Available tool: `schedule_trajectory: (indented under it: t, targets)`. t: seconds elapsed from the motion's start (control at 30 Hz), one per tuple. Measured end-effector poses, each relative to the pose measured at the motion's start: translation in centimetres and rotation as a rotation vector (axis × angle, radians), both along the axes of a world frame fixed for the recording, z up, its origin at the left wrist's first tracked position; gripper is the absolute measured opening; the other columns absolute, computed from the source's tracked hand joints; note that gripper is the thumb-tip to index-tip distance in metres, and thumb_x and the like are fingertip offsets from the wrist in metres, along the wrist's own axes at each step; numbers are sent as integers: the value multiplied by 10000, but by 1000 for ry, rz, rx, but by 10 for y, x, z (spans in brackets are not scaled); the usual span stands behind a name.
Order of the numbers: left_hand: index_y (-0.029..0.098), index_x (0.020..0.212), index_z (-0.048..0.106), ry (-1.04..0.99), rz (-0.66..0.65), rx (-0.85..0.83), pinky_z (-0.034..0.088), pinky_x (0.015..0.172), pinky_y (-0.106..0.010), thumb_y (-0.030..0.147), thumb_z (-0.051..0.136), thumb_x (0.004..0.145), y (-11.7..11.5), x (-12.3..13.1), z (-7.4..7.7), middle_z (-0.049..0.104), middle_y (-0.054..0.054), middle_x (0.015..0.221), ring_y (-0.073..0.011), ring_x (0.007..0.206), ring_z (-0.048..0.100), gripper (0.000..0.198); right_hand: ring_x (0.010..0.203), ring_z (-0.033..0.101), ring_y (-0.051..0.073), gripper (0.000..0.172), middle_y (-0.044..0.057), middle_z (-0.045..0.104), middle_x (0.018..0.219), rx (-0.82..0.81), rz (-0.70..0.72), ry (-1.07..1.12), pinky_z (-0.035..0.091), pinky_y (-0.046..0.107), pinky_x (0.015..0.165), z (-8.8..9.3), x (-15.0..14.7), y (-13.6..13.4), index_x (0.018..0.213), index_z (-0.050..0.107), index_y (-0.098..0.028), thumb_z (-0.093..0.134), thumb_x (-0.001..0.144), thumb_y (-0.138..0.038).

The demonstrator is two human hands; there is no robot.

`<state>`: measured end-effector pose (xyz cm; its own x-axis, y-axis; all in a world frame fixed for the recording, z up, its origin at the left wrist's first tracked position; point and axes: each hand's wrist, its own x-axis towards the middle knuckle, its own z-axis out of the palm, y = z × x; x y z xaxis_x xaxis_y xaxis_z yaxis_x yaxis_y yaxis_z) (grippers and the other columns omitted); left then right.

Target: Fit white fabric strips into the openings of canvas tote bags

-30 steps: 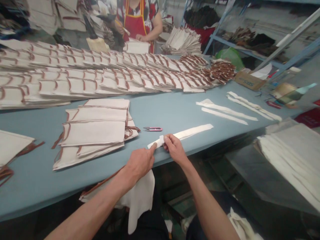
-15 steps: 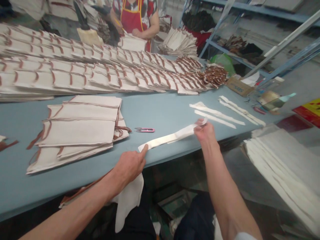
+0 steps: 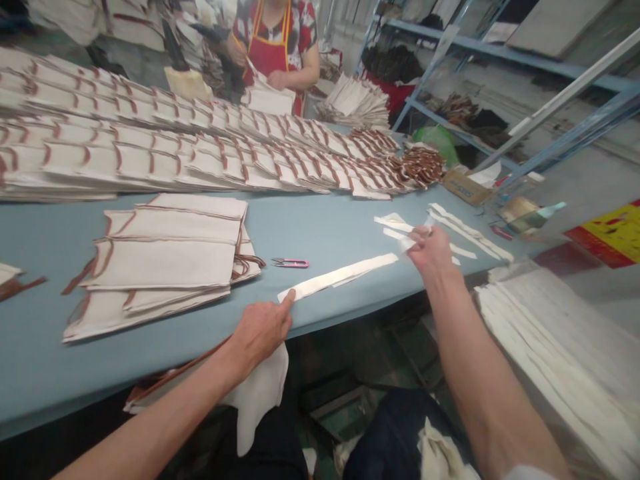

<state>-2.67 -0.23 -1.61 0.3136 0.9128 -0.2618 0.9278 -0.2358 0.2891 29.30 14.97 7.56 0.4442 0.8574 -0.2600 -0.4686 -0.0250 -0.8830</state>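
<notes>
A long white fabric strip (image 3: 340, 275) lies flat near the front edge of the blue table (image 3: 320, 227). My left hand (image 3: 260, 328) has its fingers curled and its index fingertip pressed on the strip's near end. My right hand (image 3: 429, 250) is past the strip's far end, at a small group of loose white strips (image 3: 470, 233). Its fingers are closed on the end of one of them. Small pink-handled snips (image 3: 291, 263) lie just beyond the long strip.
A stack of cream bags with brown trim (image 3: 165, 257) sits left of the snips, and long overlapping rows of the same bags (image 3: 200, 153) fill the far side. A person in a red apron (image 3: 275, 47) works across the table. Cream fabric (image 3: 565, 340) is piled at my right.
My right hand slid along the long strip from its near end to its far end, let it go, and moved on to the loose strips. My left fingertip stayed on the near end.
</notes>
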Motion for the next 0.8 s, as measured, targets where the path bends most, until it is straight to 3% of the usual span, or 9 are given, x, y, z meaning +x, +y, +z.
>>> schedule_trajectory:
  t: [0.07,0.17,0.3,0.4,0.5,0.6,0.73,0.8]
  targets:
    - [135,1591,404,-60,35,10,536,802,-482,221,378,1032,-3,-4,-2,789,-226,978,-403,903,754,566,366,237,22,366,-111,381,579,3,76,60,157,135,306,9,-37,-15,739,479,-171,482,1091,-273]
    - [154,1553,467,-192,103,20,515,839,-478,293,377,1058,-15,-15,-2,785,-215,1002,-402,956,740,522,349,224,41,411,-108,348,553,0,261,143,162,123,296,20,-101,-47,696,411,-199,328,1097,-243]
    - [177,1320,664,-434,208,15,485,814,-395,346,420,1051,-51,-33,2,766,-138,898,-330,877,720,401,365,260,70,578,-103,329,550,14,492,240,208,153,296,36,-179,-101,776,535,-193,246,1073,-596]
    - [185,1021,741,-684,244,-18,450,730,-303,409,405,1058,-85,-44,5,683,-52,753,-219,735,643,406,384,295,69,649,-99,345,571,2,591,395,246,156,313,48,-229,-138,851,593,-172,270,1027,-707]
    - [158,1141,710,-937,246,-98,353,523,-235,633,399,1020,-111,-52,11,457,48,572,-130,513,416,581,397,316,63,642,-96,344,580,-26,645,523,289,155,334,61,-274,-170,841,597,-153,291,1032,-684]
    - [124,1317,623,-1270,267,-166,213,462,-223,854,450,873,-126,-59,21,252,104,551,-93,484,199,872,406,314,59,627,-93,344,583,-68,675,593,293,145,338,71,-312,-196,828,593,-148,296,1037,-659]
    - [136,1235,685,-1871,383,-222,248,530,-214,772,793,681,-139,-67,31,391,77,588,-73,536,258,850,408,304,61,608,-95,336,572,-115,623,592,284,142,335,73,-341,-222,824,597,-148,316,1032,-645]
    - [114,1107,745,-1993,490,-190,321,551,-225,755,861,589,-145,-70,33,496,36,612,-91,555,365,833,406,285,66,607,-99,319,560,-127,591,568,290,154,339,67,-345,-231,810,600,-153,339,1021,-659]
